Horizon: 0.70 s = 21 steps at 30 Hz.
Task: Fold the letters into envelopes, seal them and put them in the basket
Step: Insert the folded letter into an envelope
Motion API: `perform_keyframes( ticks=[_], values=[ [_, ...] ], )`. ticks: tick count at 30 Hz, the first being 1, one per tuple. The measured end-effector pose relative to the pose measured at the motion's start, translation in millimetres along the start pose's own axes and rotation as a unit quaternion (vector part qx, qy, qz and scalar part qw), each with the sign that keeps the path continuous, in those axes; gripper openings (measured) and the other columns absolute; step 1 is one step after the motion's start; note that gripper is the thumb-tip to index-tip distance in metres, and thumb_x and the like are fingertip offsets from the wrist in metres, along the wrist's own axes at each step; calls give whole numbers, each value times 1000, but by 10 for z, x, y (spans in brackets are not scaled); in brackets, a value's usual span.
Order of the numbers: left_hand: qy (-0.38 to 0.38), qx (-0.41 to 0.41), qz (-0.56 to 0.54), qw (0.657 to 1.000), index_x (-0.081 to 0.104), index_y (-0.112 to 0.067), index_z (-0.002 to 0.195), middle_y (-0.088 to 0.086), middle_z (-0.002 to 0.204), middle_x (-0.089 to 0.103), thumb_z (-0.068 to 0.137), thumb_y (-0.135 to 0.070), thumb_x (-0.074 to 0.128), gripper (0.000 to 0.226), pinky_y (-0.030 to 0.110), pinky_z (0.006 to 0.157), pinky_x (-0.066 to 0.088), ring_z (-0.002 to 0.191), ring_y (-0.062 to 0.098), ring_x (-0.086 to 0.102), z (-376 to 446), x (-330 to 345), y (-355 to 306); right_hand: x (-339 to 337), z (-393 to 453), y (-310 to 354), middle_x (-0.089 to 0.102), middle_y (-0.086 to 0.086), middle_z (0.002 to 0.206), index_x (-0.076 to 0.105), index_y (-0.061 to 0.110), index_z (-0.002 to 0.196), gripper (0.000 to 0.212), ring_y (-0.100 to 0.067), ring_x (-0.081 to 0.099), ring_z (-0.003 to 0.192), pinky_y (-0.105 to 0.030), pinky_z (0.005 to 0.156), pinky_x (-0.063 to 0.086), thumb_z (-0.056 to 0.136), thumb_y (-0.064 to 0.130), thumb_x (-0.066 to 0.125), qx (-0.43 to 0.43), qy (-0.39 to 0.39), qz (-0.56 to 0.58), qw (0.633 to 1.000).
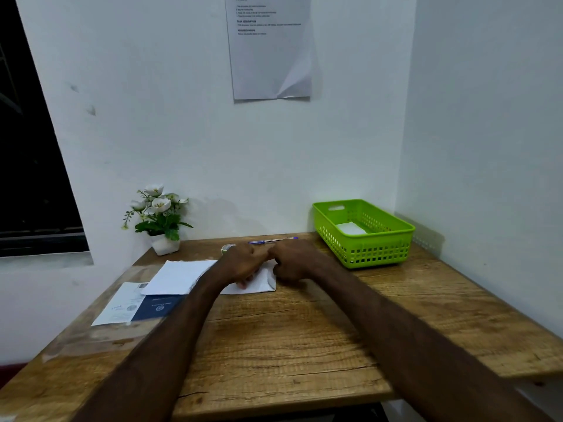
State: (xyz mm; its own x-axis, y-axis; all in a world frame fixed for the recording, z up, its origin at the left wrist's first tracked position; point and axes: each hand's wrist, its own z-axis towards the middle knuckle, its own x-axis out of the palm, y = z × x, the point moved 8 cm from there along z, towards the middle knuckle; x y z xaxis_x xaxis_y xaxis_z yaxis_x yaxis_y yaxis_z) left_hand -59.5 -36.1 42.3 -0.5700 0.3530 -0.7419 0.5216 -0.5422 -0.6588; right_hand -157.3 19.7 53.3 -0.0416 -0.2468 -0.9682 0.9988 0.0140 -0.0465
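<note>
A white envelope [262, 283] lies flat on the wooden table, mostly covered by both hands. My left hand [243, 264] rests on its left part with fingers curled down onto the paper. My right hand [292, 261] sits on its right end, fingers curled; what they pinch is hidden. A loose white sheet [179, 277] lies just left of the envelope. The green basket [374, 251] stands at the back right with white paper [352, 229] inside it.
A printed white envelope [122, 304] and a dark blue booklet [158, 307] lie at the left. A tape roll [228, 248] and a purple pen [272, 240] sit behind my hands. A potted white flower [160, 220] stands at the back left. Walls close the back and right.
</note>
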Motion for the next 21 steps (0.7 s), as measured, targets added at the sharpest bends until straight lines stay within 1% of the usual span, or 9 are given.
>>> perform_keyframes(
  ticks=[1,3,7,9,12,15,17,19,21],
  values=[
    [-1,0,2,1000,72,-2,90,22,88,73,102,-51,48,56,29,46,54,66,25,69,-1,-4,4,18,-6,2,67,-1,127,66,28,123,35,-24,61,117,-34,86,48,89,23,58,3,14,-8,1000],
    [-2,2,10,1000,71,-9,83,19,83,72,102,-49,48,50,29,46,54,68,28,71,7,0,18,29,-9,11,67,-1,129,67,28,121,32,-24,61,119,-34,86,48,92,25,56,7,34,-21,999],
    [-4,11,34,999,62,-16,66,16,78,73,101,-41,49,45,30,50,52,70,32,73,58,14,57,36,32,71,69,-3,120,67,21,110,22,-26,64,112,-36,82,52,90,28,61,14,49,-56,997],
    [-3,18,45,999,59,-19,62,14,76,72,101,-41,48,46,32,55,51,70,31,72,75,17,60,48,51,83,70,-3,119,67,19,110,23,-26,65,110,-36,80,52,90,29,62,18,48,-69,996],
    [-2,22,47,999,56,-23,61,6,69,66,103,-40,47,46,31,58,49,64,23,66,77,20,65,49,48,46,70,-4,118,67,18,108,22,-26,65,109,-38,83,54,91,29,58,16,42,-57,997],
    [-8,14,46,999,53,-21,59,7,67,65,101,-41,49,46,37,61,50,62,23,64,98,2,104,54,34,-15,71,-3,116,70,21,108,24,-25,65,107,-35,84,53,91,34,59,24,45,-14,999],
    [-8,7,50,999,53,-17,61,13,70,67,98,-41,51,44,39,63,53,63,26,65,116,-10,137,65,9,-54,72,0,110,73,24,107,27,-21,66,103,-30,78,49,86,40,65,40,58,37,997],
    [-7,1,52,999,55,-13,63,19,74,70,97,-37,52,41,38,62,54,62,26,66,133,-14,156,44,-33,-97,75,1,91,77,24,100,27,-19,71,89,-26,67,50,83,43,69,64,63,108,990],
    [-3,-2,51,999,59,-11,67,18,74,71,96,-34,53,37,35,60,53,59,25,66,154,-3,181,24,-86,-145,75,-4,73,77,17,89,26,-21,74,68,-26,54,56,82,41,70,94,66,191,975]
  ],
)
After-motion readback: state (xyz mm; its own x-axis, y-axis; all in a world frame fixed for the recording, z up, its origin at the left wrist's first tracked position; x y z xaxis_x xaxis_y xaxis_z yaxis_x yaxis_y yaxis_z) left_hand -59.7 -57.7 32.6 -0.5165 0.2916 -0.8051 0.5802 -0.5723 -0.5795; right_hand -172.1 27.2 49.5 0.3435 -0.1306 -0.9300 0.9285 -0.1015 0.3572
